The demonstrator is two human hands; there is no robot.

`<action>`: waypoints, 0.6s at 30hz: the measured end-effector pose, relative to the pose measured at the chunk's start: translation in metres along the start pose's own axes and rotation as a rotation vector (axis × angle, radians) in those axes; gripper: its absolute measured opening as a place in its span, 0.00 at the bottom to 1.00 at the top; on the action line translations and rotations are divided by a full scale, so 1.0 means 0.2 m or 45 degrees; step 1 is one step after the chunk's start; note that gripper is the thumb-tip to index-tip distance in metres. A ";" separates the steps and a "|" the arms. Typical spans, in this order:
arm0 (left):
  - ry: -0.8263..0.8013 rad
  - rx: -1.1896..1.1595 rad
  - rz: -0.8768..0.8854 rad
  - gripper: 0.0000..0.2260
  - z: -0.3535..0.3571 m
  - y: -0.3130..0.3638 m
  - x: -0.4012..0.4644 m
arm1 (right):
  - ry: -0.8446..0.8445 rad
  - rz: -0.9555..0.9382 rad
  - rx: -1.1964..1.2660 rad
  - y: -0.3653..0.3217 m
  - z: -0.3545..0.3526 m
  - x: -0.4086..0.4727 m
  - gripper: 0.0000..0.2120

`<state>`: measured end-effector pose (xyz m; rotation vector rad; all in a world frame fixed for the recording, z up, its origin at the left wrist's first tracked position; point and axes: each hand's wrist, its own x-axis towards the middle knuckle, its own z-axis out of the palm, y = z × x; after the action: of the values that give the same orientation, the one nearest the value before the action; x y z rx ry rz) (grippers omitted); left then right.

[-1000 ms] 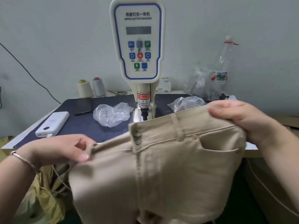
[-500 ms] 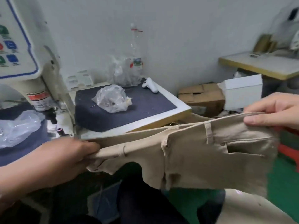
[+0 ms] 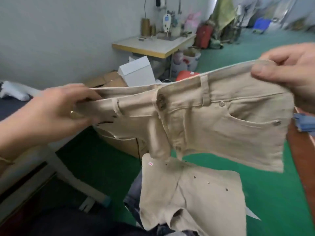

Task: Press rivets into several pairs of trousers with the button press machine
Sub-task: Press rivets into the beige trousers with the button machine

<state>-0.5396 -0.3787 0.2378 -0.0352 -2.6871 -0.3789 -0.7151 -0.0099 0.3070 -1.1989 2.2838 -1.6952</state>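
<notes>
A pair of beige trousers (image 3: 221, 126) hangs stretched in the air by its waistband, front towards me, with a waist button and two pocket rivets showing. My left hand (image 3: 56, 113) grips the waistband's left end. My right hand (image 3: 289, 70) pinches the right end between thumb and fingers. Below them another pair of beige trousers (image 3: 192, 201) lies flat on a pile, small rivets dotted across it. The button press machine is out of view.
The dark-topped work table (image 3: 10, 108) edge sits at far left, its white leg (image 3: 71, 181) running down to the green floor. Cardboard boxes (image 3: 109, 80) and a white box (image 3: 136, 70) stand by the wall. A sewing table (image 3: 153, 45) stands behind.
I have turned right, away from the machine, which has left the view. Both hands carried the held trousers rightwards off the table and over the pile of trousers below.
</notes>
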 end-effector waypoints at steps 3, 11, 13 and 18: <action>0.114 -0.306 -0.038 0.11 0.08 0.34 0.01 | -0.079 0.161 0.199 -0.05 0.27 0.09 0.08; 0.083 -0.918 -0.620 0.19 0.10 0.47 0.03 | -0.624 0.068 0.345 -0.09 0.76 0.21 0.13; 0.072 -0.988 -0.578 0.13 0.06 0.41 0.04 | -0.315 -0.178 0.134 -0.03 0.71 0.24 0.12; 0.161 -1.189 -0.346 0.07 -0.06 0.44 0.13 | -0.567 -0.106 -0.141 0.31 0.69 0.19 0.48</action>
<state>-0.5515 -0.2979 0.2820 0.0782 -2.1578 -1.6092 -0.7123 -0.1358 0.2152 -1.5283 2.0950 -1.1782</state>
